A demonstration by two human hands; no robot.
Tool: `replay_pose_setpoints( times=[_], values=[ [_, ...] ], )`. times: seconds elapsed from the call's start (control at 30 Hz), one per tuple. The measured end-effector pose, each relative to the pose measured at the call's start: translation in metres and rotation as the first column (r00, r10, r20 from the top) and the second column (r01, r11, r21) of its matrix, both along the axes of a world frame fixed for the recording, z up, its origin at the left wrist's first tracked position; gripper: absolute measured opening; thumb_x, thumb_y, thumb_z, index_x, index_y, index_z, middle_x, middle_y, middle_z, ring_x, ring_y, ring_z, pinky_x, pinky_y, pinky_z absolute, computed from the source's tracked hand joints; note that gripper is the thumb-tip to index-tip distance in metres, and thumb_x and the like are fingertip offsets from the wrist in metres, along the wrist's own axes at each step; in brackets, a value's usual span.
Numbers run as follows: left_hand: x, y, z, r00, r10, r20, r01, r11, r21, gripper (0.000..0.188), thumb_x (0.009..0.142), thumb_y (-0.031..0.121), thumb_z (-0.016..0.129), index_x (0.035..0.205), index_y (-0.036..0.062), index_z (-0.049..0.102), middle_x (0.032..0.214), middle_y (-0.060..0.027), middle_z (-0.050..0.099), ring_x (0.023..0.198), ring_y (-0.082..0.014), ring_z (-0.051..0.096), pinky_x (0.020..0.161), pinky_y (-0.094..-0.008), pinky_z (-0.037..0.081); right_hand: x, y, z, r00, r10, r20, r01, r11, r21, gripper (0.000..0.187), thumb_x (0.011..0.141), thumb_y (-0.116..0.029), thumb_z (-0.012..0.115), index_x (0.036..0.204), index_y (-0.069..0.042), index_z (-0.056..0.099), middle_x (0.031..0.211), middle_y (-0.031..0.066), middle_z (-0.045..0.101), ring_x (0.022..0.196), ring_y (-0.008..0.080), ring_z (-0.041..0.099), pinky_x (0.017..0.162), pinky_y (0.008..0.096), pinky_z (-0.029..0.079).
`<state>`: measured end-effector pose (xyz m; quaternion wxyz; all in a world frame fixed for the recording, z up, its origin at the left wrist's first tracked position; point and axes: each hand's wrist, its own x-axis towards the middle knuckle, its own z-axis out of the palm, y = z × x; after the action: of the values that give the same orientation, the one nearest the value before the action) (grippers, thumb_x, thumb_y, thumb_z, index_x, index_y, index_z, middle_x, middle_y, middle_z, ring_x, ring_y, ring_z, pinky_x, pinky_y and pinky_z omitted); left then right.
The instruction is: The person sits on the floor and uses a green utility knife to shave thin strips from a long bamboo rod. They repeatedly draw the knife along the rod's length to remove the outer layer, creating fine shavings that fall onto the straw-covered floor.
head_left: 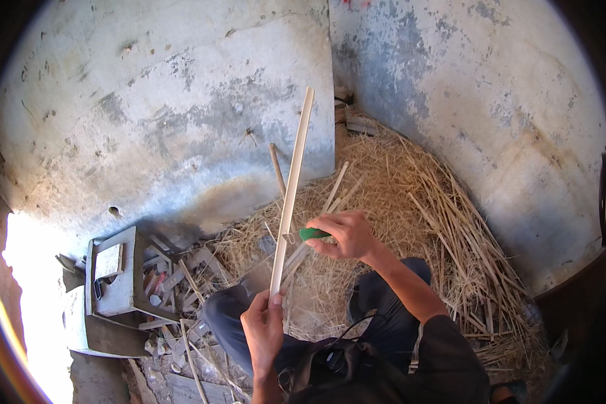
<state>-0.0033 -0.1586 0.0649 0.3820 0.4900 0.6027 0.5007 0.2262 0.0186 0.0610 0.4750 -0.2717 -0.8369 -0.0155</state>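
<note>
Straw-coloured shavings cover much of the floor, long thin strips piled at right, scrap wood strewn at left beside a grey box-like stand.

The left hand pinches the near end of a long pale strip. Just right of the strip, the right hand grips a green-handled tool. Straw lies right of the strip; a wooden stand stands well left of it.

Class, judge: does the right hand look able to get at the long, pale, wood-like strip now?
Likely yes: the right hand is close beside the strip, with only its green-handled tool between them.
</note>
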Motion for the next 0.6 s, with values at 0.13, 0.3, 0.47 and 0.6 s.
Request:
replay_pose_setpoints(
  times=[0.13, 0.3, 0.47, 0.6],
  values=[
    [-0.004, -0.008, 0.001, 1.0, -0.01, 0.002, 0.01, 1.0, -0.029, 0.024, 0.108, 0.015, 0.064, 0.115, -0.0054, 0.075, 0.07, 0.002, 0.057, 0.065, -0.0036, 0.047, 0.058, -0.0251, 0.038, 0.003, 0.004, 0.003, 1.0, -0.016, -0.022, 0.014, 0.998, -0.066, 0.032, 0.1, -0.043, 0.071, 0.099, -0.012, 0.077, 0.077, 0.001, 0.075, 0.057, 0.0157, 0.07, 0.05, 0.0317, 0.053],
    [-0.013, -0.019, -0.004, 0.998, -0.048, -0.03, 0.046, 0.995, -0.085, 0.024, 0.108, 0.015, 0.064, 0.114, -0.0054, 0.074, 0.071, 0.0022, 0.059, 0.066, -0.0037, 0.048, 0.058, -0.0249, 0.039, 0.014, 0.021, -0.004, 0.996, -0.053, -0.07, 0.046, 0.994, -0.099, 0.035, 0.103, -0.044, 0.068, 0.101, -0.011, 0.077, 0.074, -0.0008, 0.074, 0.053, 0.0123, 0.067, 0.044, 0.0304, 0.049],
    [-0.017, -0.042, -0.013, 0.994, -0.087, 0.068, 0.099, 0.978, -0.183, 0.023, 0.109, 0.016, 0.064, 0.113, -0.0046, 0.075, 0.07, 0.0032, 0.059, 0.065, -0.0031, 0.049, 0.057, -0.0238, 0.038, 0.051, 0.062, -0.026, 0.97, -0.207, -0.124, 0.178, 0.961, -0.211, 0.047, 0.106, -0.052, 0.059, 0.106, -0.01, 0.079, 0.069, -0.0003, 0.072, 0.047, 0.0095, 0.058, 0.042, 0.0272, 0.044],
    [-0.022, -0.056, -0.025, 0.99, -0.117, 0.085, 0.132, 0.969, -0.211, 0.023, 0.109, 0.016, 0.064, 0.111, -0.0042, 0.075, 0.069, 0.004, 0.058, 0.064, -0.0028, 0.049, 0.057, -0.0235, 0.038, 0.069, 0.077, -0.025, 0.951, -0.291, -0.104, 0.254, 0.928, -0.273, 0.06, 0.106, -0.06, 0.055, 0.11, -0.006, 0.08, 0.066, 0.0009, 0.069, 0.047, 0.0083, 0.054, 0.042, 0.0291, 0.038]
  ],
)
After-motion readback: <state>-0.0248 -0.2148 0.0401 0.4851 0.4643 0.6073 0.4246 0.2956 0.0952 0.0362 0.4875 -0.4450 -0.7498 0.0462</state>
